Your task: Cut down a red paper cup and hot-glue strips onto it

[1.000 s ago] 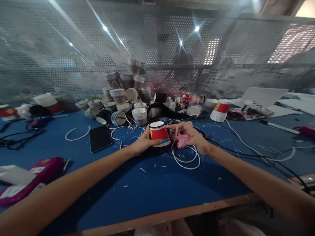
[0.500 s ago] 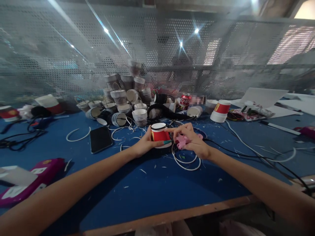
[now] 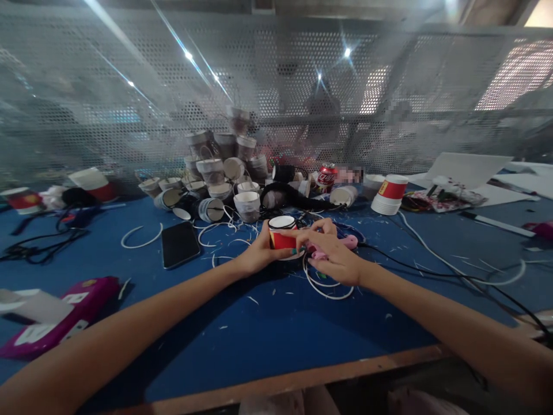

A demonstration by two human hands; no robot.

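Note:
A red paper cup (image 3: 283, 239) with a white mouth and a dark band round its rim stands upright on the blue table. My left hand (image 3: 258, 252) grips it from the left, thumb across the front. From the right, my right hand (image 3: 334, 253) reaches over with its fingers stretched out and the fingertips at the cup's right side. Under and behind that hand lies a pink tool with a black cord, probably a glue gun (image 3: 348, 242), partly hidden by the fingers. A loop of white cord (image 3: 332, 297) rests just below.
A pile of white-grey cups (image 3: 211, 173) stands at the back, with a red drink can (image 3: 326, 177) beside it. A stack of paper cups (image 3: 390, 195) is at right. A phone (image 3: 180, 245) and a purple packet (image 3: 86, 305) lie left. Cord scraps litter the blue table (image 3: 242, 357).
My right hand has shifted left and its fingers now overlap the cup's right side more. My left hand keeps its hold. The whole view has moved slightly.

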